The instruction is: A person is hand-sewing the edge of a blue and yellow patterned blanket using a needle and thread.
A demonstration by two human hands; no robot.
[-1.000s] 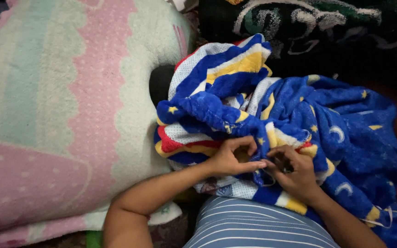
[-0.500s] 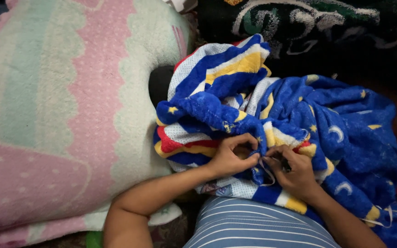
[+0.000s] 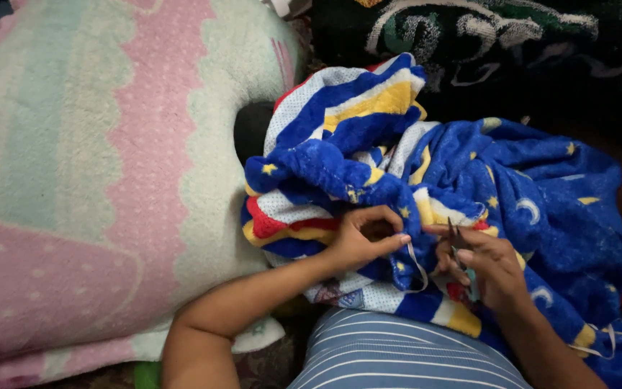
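Blanket: a blue fleece blanket with stars, moons and yellow, red and white stripes lay bunched in the centre and right of the frame, over the person's lap.
Left hand: the left hand sat at centre frame, its fingers pinched shut on a fold of the blanket edge.
Strip: a thin pale strip, seemingly edge trimming, looped down between the two hands.
Right hand: the right hand lay right of centre, closed round small scissors with a pale green handle; whether the blades stood open could not be told.
Risk, cut: the blade tips pointed close to the left fingertips, so a slip could likely nick them.
Risk, cloth: the pile was thick and folded over itself; a snip might well catch a hidden layer and leave a hole.
Risk, hold: if the pinch slackened, the edge would probably sag and the cut wander.
Surroundings: a pink and green towel filled the left; dark patterned cloth lay at upper right.
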